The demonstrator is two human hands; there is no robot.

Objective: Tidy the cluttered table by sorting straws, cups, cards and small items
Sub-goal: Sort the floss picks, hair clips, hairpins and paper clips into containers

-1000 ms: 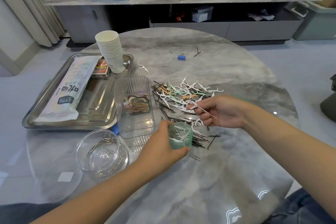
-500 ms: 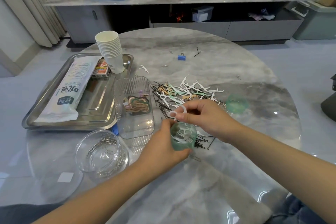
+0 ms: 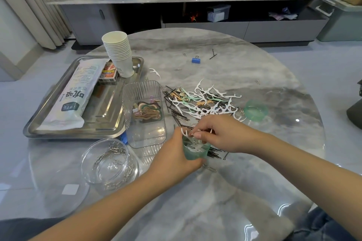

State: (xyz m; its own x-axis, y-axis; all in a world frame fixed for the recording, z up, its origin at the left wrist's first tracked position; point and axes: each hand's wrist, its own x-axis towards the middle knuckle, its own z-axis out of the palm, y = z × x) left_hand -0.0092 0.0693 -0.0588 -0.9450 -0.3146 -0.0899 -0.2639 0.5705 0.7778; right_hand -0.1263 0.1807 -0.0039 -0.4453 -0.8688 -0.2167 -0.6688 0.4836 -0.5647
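The left hand point(image 3: 174, 157) grips a small green jar point(image 3: 195, 150) near the tabletop's point(image 3: 235, 191) centre, fingers curled round its side. The right hand point(image 3: 221, 135) pinches white floss picks point(image 3: 189, 135) at the jar's mouth. More picks point(image 3: 207, 101) lie heaped at 12 o'clock from the jar, its green lid point(image 3: 255, 111) at 2 o'clock.

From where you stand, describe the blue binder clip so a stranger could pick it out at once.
Start at the round grey marble table and look to its far side, beyond the pile of white floss picks. The small blue binder clip lies there alone, the only blue piece among thin wire paper clips and black hairpins.
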